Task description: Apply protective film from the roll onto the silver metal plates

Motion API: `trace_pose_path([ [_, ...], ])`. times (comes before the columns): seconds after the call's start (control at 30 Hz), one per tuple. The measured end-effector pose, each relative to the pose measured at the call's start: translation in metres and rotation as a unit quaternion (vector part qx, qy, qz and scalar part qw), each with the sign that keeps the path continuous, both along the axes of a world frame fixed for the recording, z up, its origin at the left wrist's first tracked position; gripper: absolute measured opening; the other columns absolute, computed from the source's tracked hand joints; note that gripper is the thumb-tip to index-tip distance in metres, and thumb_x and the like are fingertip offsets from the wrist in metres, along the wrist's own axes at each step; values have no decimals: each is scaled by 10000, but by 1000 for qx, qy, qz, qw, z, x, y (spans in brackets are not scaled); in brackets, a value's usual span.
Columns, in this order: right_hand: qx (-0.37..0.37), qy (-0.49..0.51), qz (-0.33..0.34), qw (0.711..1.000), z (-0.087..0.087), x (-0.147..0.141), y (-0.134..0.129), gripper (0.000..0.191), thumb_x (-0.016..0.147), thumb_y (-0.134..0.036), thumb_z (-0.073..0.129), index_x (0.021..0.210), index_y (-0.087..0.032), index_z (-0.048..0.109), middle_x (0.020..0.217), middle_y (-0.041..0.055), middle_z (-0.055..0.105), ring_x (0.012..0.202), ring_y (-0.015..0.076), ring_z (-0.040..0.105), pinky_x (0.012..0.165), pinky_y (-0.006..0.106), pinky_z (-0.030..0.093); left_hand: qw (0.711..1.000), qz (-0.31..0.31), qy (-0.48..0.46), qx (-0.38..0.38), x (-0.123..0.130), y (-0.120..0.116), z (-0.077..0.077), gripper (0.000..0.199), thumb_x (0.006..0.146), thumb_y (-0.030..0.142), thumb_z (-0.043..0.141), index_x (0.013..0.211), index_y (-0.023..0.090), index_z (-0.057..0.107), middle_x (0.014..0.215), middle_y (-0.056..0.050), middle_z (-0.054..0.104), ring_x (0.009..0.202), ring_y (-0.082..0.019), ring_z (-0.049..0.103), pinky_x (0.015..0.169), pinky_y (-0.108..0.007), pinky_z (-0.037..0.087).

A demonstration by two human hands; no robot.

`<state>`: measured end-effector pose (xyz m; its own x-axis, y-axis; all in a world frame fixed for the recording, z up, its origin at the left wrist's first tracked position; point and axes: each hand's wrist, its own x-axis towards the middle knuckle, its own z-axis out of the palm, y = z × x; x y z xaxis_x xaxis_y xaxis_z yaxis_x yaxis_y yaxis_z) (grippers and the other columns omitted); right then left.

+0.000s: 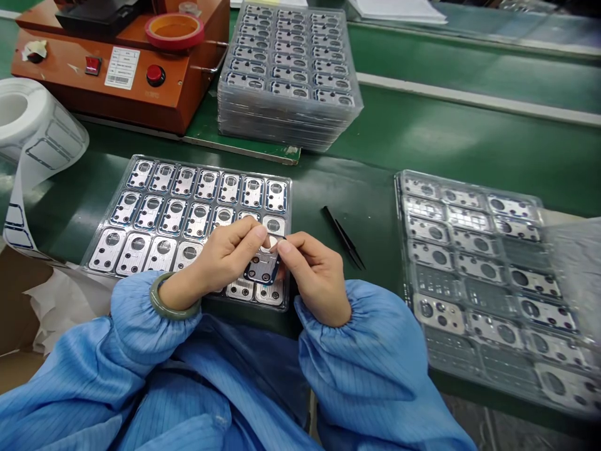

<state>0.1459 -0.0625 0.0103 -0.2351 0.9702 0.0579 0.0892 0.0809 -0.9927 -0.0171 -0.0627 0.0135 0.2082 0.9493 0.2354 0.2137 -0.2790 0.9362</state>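
Between my two hands, above a clear plastic tray (133, 232), is a small metal plate (261, 268) with round holes and a dark blue edge. My left hand (230, 250) pinches its upper left edge with thumb and forefinger. At the upper right edge, my right hand (315, 269) closes thumb and forefinger on the same plate. Rows of similar plates fill the tray below; those in the two far rows have blue edges, while the near row at left looks bare silver. Part of the near rows is hidden by my hands.
Black tweezers (344, 238) lie right of the tray. Farther right, another clear tray (436, 347) holds plates, with some pockets vacant. A stack of filled trays (286, 116) stands behind. At left are an orange machine (126, 103), red tape (174, 42) and a label roll (40, 103).
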Motion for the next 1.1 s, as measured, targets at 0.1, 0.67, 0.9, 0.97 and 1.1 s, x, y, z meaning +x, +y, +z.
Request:
trace_pose_path([
  [0.1,2,-5,7,1000,1,-1,-1,226,862,-348,573,697,-193,572,512,-50,541,439,86,515,426,196,402,1000,-3,-10,-4,0,0,-1,285,929,364,460,737,171,547,591,41,465,529,-75,419,506,-211,355],
  [0.67,-10,-34,47,998,5,-3,-1,226,847,-343,568,680,-192,551,502,-54,515,420,76,467,425,202,384,998,-25,-31,-51,0,2,1,346,914,399,464,656,172,499,595,30,484,558,-86,439,534,-226,363],
  [0.9,-25,-29,43,998,6,-2,-2,251,842,-378,578,673,-195,548,500,-50,516,422,84,485,418,206,399,997,-8,-42,-62,1,2,1,308,876,372,523,643,173,489,564,35,464,515,-80,404,485,-220,336],
  [0.97,-31,-25,46,998,7,-3,-2,251,836,-385,584,673,-195,555,506,-48,519,423,84,487,417,206,402,996,-13,-47,-71,2,2,2,276,859,337,545,645,174,485,555,41,451,501,-74,388,466,-213,325],
  [1.1,-48,-19,47,998,8,-2,-1,270,815,-417,608,668,-195,566,506,-47,518,416,85,479,407,209,403,995,-26,-58,-80,2,2,4,294,861,348,541,633,174,474,551,40,430,501,-72,378,458,-208,330],
])
